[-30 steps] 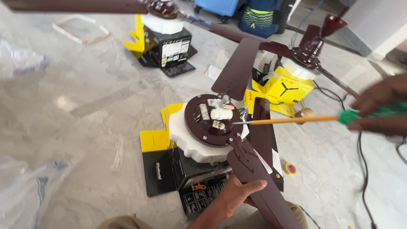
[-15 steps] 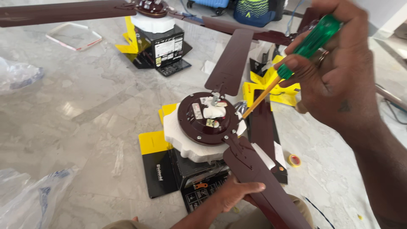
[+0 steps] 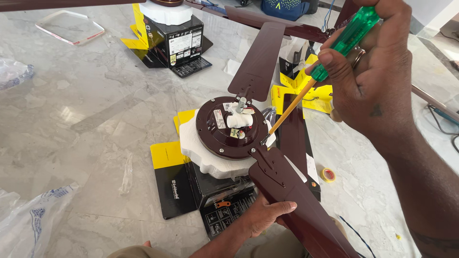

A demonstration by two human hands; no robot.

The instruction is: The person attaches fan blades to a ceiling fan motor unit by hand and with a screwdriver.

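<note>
Screwdriver [image 3: 330, 59] tip now lower at motor hub [image 3: 228, 128], right hand [image 3: 377, 76] grip closed around it, left hand [image 3: 265, 216] steadying blade [image 3: 291, 196]

Grey-white marble floor [image 3: 91, 119] reflecting daylight. Crumpled clear plastic bags [image 3: 28, 224] lying near left of central black-yellow carton [image 3: 191, 191]; second carton [image 3: 174, 43] standing behind it; blue bag [image 3: 287, 8] sitting farther back.
</note>
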